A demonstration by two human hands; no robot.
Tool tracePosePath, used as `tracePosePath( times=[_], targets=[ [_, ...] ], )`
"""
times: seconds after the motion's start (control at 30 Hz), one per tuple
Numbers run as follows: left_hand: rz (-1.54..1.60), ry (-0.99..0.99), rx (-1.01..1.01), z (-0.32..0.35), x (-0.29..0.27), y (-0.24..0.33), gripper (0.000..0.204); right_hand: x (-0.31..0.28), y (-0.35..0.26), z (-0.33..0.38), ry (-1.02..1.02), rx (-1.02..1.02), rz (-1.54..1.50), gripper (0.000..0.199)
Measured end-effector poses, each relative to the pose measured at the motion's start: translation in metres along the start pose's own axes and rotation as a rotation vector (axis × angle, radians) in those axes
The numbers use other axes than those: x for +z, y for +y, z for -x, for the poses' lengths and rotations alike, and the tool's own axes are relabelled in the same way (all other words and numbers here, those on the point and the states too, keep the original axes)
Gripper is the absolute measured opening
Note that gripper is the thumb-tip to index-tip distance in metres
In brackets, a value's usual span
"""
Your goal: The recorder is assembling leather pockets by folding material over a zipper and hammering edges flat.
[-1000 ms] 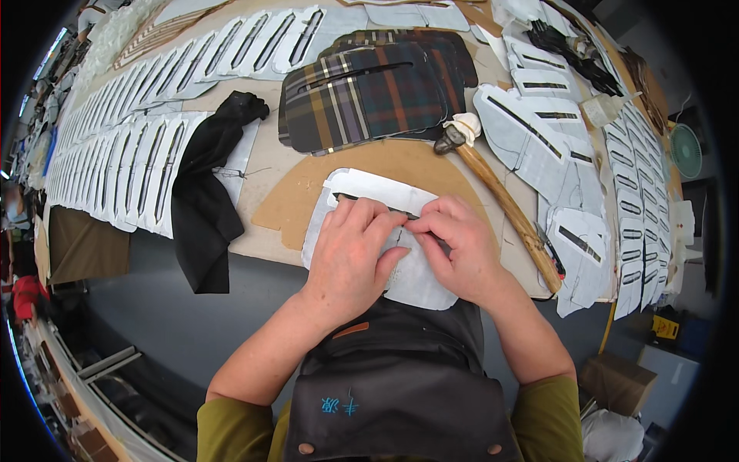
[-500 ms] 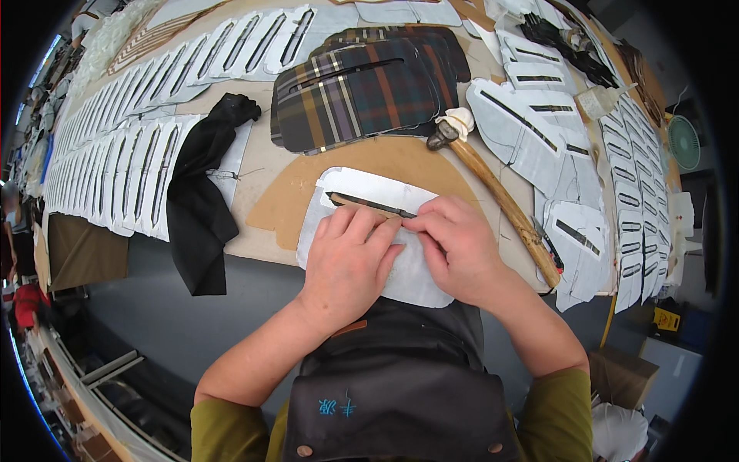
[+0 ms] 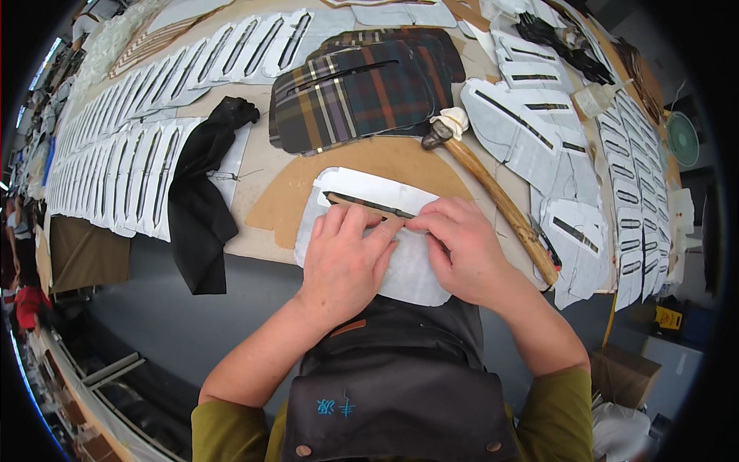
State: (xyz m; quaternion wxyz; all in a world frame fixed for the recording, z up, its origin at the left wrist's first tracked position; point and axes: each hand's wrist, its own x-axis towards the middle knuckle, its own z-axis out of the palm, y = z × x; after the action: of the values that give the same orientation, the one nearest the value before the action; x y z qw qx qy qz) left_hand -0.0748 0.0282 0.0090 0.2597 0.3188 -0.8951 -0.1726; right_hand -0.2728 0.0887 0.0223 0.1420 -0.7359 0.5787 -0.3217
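Both hands are down flat on a white panel (image 3: 389, 266) at the near edge of the table (image 3: 262, 165). The left hand (image 3: 346, 258) lies palm down, fingers together, pressing the panel; its fingertips reach the dark slit (image 3: 366, 204) cut across the piece. The right hand (image 3: 462, 246) sits just beside it, fingers curled low, tips pressed on the slit's right end and touching the left fingers. Neither hand grips anything; they only press. Under the panel lies a brown card (image 3: 369, 165), showing past the fingertips and out to the left. Just right of the right hand, a hammer (image 3: 493, 192) lies slanted, wooden handle near, head far. Left of the left hand, a black cloth (image 3: 200, 200) hangs over the table edge. Beyond the fingertips sits a plaid piece (image 3: 354, 96), slit too. Farther left, rows of white slit pieces (image 3: 115, 173) overlap; more of them (image 3: 554, 123) spread beyond the right hand.
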Motion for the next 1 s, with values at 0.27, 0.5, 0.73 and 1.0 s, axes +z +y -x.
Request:
tracePosePath(
  times=[0.27, 0.5, 0.73, 1.0],
  targets=[
    [-0.121, 0.003, 0.021, 0.005, 0.004, 0.002, 0.032, -0.012, -0.002, 0.006, -0.129, -0.113, 0.227, 0.027],
    [-0.046, 0.004, 0.003, -0.001, 0.003, 0.007, 0.032, -0.017, 0.006, 0.020, -0.038, 0.079, 0.040, 0.025],
    [0.070, -0.007, 0.058, -0.001, 0.019, 0.021, 0.031, -0.011, 0.001, 0.028, 0.015, -0.021, 0.212, 0.030],
    [-0.015, -0.019, 0.066, 0.000, 0.020, 0.021, 0.037, -0.016, 0.005, 0.030, 0.030, 0.126, -0.022, 0.035]
  ],
)
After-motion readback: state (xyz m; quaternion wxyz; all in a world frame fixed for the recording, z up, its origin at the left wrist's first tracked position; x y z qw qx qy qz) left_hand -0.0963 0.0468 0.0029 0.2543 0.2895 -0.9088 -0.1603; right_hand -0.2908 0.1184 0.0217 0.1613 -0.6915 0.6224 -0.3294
